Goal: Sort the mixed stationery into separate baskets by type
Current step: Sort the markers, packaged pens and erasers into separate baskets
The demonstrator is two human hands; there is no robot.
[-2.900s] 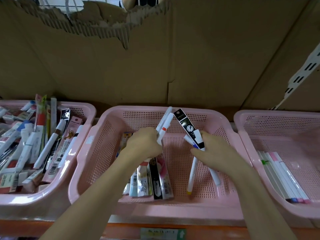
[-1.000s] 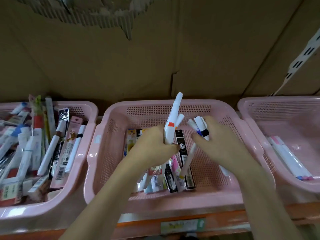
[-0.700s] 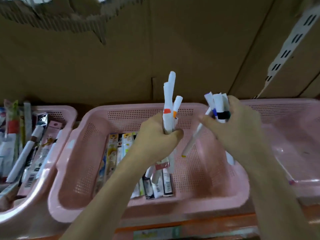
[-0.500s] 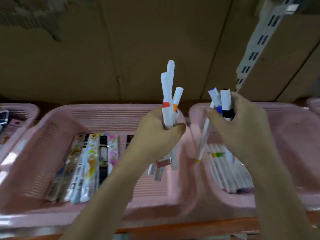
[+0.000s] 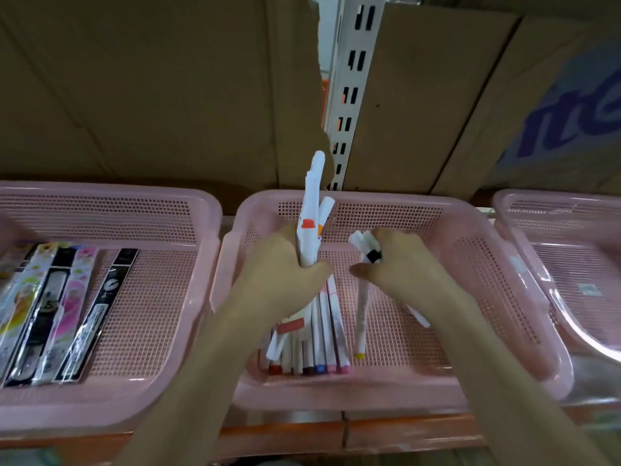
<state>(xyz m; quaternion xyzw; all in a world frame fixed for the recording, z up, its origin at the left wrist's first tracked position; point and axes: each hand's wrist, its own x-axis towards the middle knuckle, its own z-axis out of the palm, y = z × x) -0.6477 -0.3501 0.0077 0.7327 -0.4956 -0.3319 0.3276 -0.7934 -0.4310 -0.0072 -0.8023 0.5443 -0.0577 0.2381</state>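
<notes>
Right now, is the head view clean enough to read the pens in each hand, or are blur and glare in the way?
Head view: mostly usable. The left hand and its white pens are fairly sharp; the right hand and its pens are slightly smeared. Wide-angle distortion bows the middle basket, and glare washes out the right basket at the frame edge.

Single head-worn wide-angle view, looking forward and steeply down, close over the middle pink basket (image 5: 470, 250). Both forearms enter from the near edge. Left basket (image 5: 188, 297) and right basket (image 5: 524, 264) are cropped at the sides; cardboard wall (image 5: 151, 89) fills the far half.
</notes>
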